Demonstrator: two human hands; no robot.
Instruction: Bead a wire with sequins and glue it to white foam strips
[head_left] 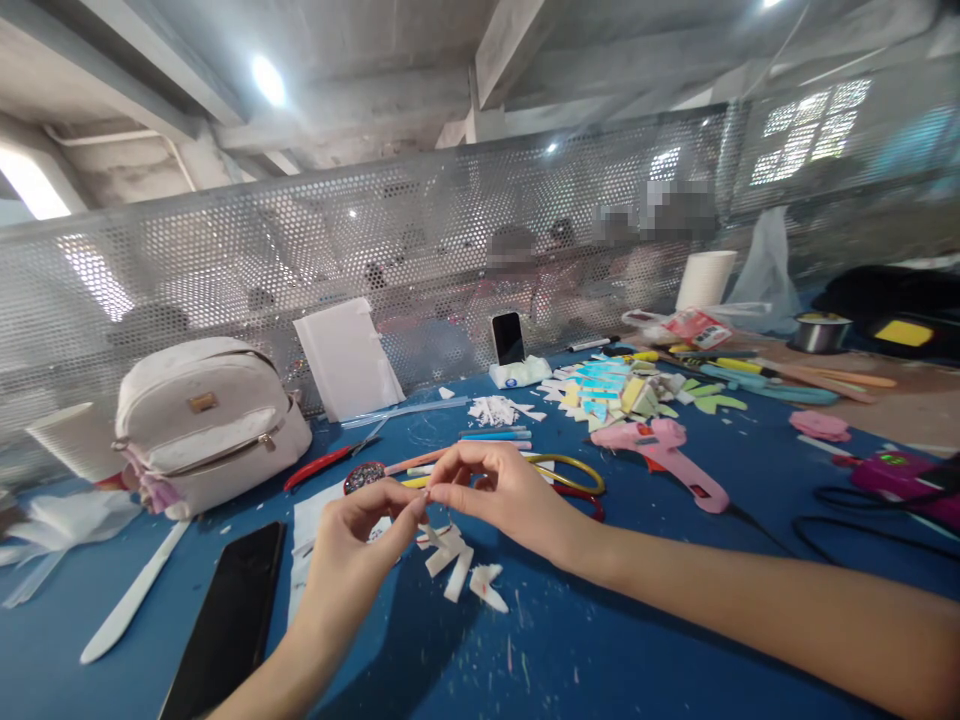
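My left hand (352, 550) and my right hand (502, 495) meet fingertip to fingertip above the blue table. Both are closed in a pinch, and whatever lies between the fingertips is too small to make out. Just below them are several cut white strips (459, 575), some with red marks. A sheet of white paper (301, 525) lies partly behind my left hand. Behind my right hand are pens (495, 436) and yellow loop handles (589, 470), partly hidden. A pink glue gun (664, 450) rests to the right.
At left stand a white mini backpack (206, 430), a black phone (232, 610) and a white plastic knife (135, 595). Red-handled pliers (322, 465) lie mid-table. Coloured paper pieces (604, 385) and a propped phone (508, 338) sit before a perforated metal screen (420, 230). Cables (825, 545) cross the right side.
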